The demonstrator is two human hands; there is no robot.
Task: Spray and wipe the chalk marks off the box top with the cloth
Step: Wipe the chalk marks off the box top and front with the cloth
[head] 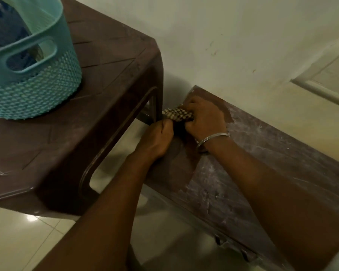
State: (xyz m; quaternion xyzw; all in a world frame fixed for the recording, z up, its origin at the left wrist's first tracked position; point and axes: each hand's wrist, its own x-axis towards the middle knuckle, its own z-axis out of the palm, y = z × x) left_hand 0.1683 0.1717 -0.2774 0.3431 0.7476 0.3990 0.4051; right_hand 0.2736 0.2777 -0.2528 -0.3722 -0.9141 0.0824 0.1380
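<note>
A long brown box top [262,153] runs along the wall, streaked with white chalk marks over its middle and right part; its left end looks darker and free of marks. At that left end my right hand [205,118], with a metal bangle on the wrist, presses down on a checked cloth [176,114]. My left hand [159,137] is closed on the cloth's near edge beside it. Most of the cloth is hidden under my hands. No spray bottle is in view.
A brown plastic table [86,133] stands directly left of the box, its leg almost touching the cloth. A teal woven plastic basket [33,79] sits on the table. A pale wall is behind, and a glossy tiled floor [27,241] lies below.
</note>
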